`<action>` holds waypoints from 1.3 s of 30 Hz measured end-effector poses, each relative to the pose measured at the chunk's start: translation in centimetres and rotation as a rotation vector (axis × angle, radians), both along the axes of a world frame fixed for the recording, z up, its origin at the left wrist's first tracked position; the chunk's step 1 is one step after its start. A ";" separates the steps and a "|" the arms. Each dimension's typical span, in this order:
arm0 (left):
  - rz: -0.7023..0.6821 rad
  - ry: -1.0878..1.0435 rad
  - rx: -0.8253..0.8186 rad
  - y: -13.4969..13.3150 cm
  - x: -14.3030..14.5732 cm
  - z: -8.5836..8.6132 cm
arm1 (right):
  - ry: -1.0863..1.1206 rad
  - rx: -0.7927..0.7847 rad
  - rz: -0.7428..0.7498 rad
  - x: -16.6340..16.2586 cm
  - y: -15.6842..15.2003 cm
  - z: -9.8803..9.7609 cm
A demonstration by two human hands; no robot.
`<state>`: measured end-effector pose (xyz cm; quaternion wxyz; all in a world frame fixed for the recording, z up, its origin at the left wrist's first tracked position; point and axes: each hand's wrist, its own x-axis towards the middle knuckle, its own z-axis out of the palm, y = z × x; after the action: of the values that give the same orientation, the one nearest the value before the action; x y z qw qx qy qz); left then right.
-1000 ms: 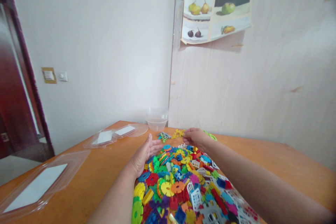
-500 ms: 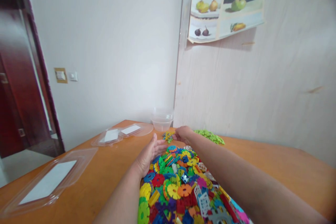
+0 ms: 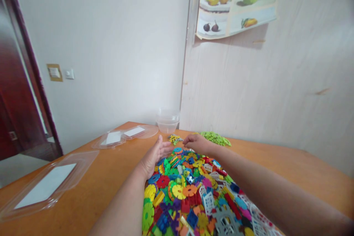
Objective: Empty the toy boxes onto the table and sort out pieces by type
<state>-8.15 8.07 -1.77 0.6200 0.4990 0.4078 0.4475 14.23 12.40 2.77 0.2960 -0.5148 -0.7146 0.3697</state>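
Observation:
A big heap of colourful plastic building pieces [image 3: 193, 191] lies on the orange wooden table [image 3: 105, 184]. My left hand [image 3: 155, 155] rests edge-on against the heap's left side, fingers stretched out and together, holding nothing. My right hand [image 3: 195, 143] reaches over the far end of the heap, fingers curled down over the pieces; what they grip is hidden. Just beyond it lies a small cluster of yellow and mixed pieces [image 3: 174, 139], and to its right a pile of light green pieces [image 3: 214, 138].
Stacked clear plastic tubs [image 3: 167, 121] stand at the table's far corner by the wall. Clear lids [image 3: 125, 135] lie left of them, and a larger clear lid [image 3: 47, 186] sits near the front left edge. A fruit poster [image 3: 235, 7] hangs on the wall.
My right hand has drawn back a little from the small cluster toward the heap's far end. The left hand stays against the heap. The view has shifted slightly.

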 end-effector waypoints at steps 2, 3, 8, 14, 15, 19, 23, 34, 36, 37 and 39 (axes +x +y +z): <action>0.006 0.001 -0.008 -0.2 0.1 0.2 | -0.036 0.040 0.115 0.0 -1.4 0.1; 0.012 -0.002 -0.006 -0.3 0.2 0.3 | -0.064 0.071 0.188 -0.1 -2.2 0.2; 0.082 -0.004 0.025 -1.1 0.7 0.6 | -0.320 0.286 0.477 -1.3 -4.8 0.7; 0.091 0.014 0.012 -0.6 0.6 0.4 | -0.639 0.455 0.520 -2.8 -4.9 1.4; 0.086 0.016 0.003 -0.4 0.5 0.3 | -0.664 0.452 0.513 -3.0 -4.8 1.5; 0.068 0.027 -0.020 0.3 0.1 0.0 | -0.719 0.434 0.498 -3.7 -4.6 1.6; 0.077 0.017 -0.016 0.3 0.2 -0.2 | -0.717 0.490 0.473 -3.5 -4.8 1.7; 0.088 0.011 0.016 -0.1 0.5 0.3 | -0.421 0.416 0.345 2.8 -8.2 3.2; 0.083 0.025 0.020 -0.1 0.5 0.3 | -0.389 0.419 0.334 4.3 -9.2 3.1; 0.081 0.034 0.020 -0.1 0.5 0.4 | -0.378 0.424 0.327 5.0 -9.7 3.0; 0.081 0.051 0.019 0.0 0.5 0.4 | -0.362 0.435 0.314 6.3 -10.8 2.5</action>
<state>-7.67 8.04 -1.34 0.5859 0.4993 0.4390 0.4633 20.55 1.64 5.30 0.2065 -0.3802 -0.8887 0.1518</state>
